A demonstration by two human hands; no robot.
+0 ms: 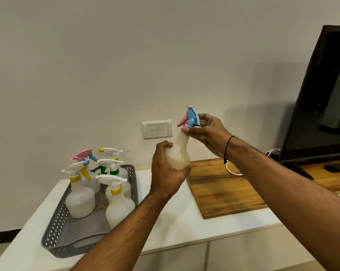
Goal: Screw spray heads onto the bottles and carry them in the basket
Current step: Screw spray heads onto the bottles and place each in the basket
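1. The left hand point(166, 171) curls around the body of a white bottle point(178, 151), held up in the air to the right of the grey basket point(67, 227).
2. The right hand point(208, 135) pinches the blue-and-pink spray head point(191, 117) at the bottle's neck.
3. Five capped bottles stand upright inside the basket.

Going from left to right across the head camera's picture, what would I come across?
Grey basket of spray bottles → wall switch plate → left hand gripping the bottle → right hand on the blue spray head → wooden board → dark TV screen.
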